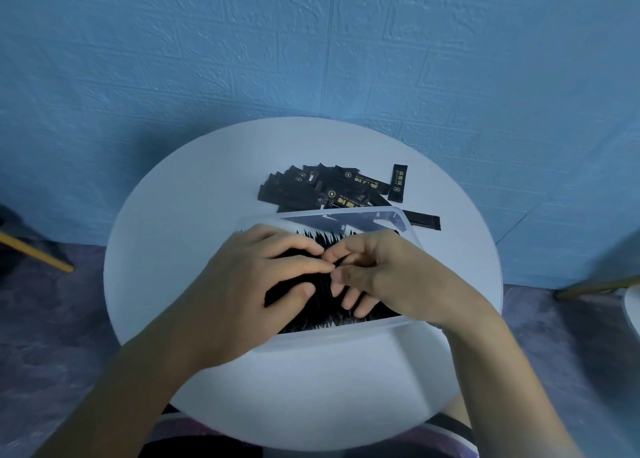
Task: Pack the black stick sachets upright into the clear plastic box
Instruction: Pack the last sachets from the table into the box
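A clear plastic box (398,215) stands in the middle of a round white table (173,249). It is packed with several black stick sachets (325,241) standing upright. My left hand (249,277) lies over the left part of the box, fingers curled around a bundle of the black sachets (280,293). My right hand (384,274) is over the right part, its fingertips pinching sachet tops where both hands meet. Behind the box lies a loose pile of black sachets (322,189) with gold print.
One single sachet (398,183) lies to the right of the pile, another (422,220) beside the box's far right corner. A blue textured wall (311,42) rises just behind the table. Wooden legs show at the left (38,253) and right (595,288) edges.
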`<state>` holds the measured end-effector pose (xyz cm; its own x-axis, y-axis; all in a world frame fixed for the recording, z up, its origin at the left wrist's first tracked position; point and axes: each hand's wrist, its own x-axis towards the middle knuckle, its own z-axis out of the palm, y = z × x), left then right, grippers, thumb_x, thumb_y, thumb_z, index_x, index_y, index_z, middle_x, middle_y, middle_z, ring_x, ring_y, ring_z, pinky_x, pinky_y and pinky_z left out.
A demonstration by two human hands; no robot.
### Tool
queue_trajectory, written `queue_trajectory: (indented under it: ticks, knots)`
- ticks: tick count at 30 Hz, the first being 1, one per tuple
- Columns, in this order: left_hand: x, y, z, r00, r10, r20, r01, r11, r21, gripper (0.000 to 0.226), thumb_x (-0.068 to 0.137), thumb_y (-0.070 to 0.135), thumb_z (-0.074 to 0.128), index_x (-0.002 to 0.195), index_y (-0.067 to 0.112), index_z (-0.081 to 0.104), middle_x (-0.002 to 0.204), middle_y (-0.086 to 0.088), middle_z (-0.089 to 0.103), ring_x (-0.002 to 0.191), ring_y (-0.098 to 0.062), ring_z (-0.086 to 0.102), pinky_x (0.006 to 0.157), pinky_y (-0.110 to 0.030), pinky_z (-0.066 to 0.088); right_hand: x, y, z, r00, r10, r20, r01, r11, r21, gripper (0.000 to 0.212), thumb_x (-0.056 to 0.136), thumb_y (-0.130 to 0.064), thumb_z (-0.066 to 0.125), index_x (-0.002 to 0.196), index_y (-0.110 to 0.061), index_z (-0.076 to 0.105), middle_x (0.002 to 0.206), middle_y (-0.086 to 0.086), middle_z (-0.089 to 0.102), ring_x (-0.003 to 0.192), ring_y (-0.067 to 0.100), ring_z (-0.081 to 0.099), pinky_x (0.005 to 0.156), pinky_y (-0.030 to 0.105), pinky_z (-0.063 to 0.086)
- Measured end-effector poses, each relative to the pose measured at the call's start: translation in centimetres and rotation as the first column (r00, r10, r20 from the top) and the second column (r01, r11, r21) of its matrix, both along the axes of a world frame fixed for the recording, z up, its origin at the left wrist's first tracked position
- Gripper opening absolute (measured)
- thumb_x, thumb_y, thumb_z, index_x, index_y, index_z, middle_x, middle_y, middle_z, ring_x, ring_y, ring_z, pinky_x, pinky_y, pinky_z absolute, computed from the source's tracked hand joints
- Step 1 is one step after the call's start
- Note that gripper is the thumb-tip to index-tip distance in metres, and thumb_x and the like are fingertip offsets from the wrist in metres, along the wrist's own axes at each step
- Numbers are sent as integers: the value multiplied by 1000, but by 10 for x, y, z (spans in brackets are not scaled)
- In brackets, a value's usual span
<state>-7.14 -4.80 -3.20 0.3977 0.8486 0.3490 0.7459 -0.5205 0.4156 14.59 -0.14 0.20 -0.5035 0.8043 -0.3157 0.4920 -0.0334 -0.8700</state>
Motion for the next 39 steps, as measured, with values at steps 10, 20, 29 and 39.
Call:
queue_trajectory:
  ticks: [10, 20, 29, 39]
  knots:
    - [1, -1, -3, 999, 45, -11, -45, 999, -12, 29, 97, 42, 46, 110, 42, 71, 122, 25, 55, 119, -3, 46, 101, -26, 31, 10, 15, 5, 999, -30, -40, 33, 997, 76, 19, 101, -2, 55, 110, -7, 72, 84, 9, 73, 63, 11, 64, 55, 22, 54]
    - [0, -2, -3, 998, 59, 26, -58, 997, -46, 29, 98, 41, 44, 109, 43, 70, 123, 28, 54, 121, -1, 45, 104, -23, 29, 71, 122, -41, 842, -500, 203, 344, 787, 511, 13, 90, -33, 71, 102, -30, 72, 101, -9, 71, 97, 18, 67, 91, 39, 53]
    - [1, -2, -3, 997, 72, 37, -70, 996, -59, 29, 98, 40, 43, 108, 43, 71, 121, 27, 55, 121, -3, 46, 104, -26, 31, 91, 122, -60, 835, -398, 380, 177, 848, 499, 11, 89, -25, 70, 97, -33, 70, 95, -8, 69, 96, 19, 63, 85, 35, 50]
    - [1, -2, -3, 996, 76, 47, -73, 995, -60, 29, 97, 38, 44, 108, 43, 71, 121, 27, 56, 121, -3, 47, 104, -27, 32, 70, 135, -52, 875, -484, -7, 455, 818, 352, 13, 88, -22, 76, 81, -16, 65, 72, -3, 60, 60, 15, 48, 59, 28, 39]
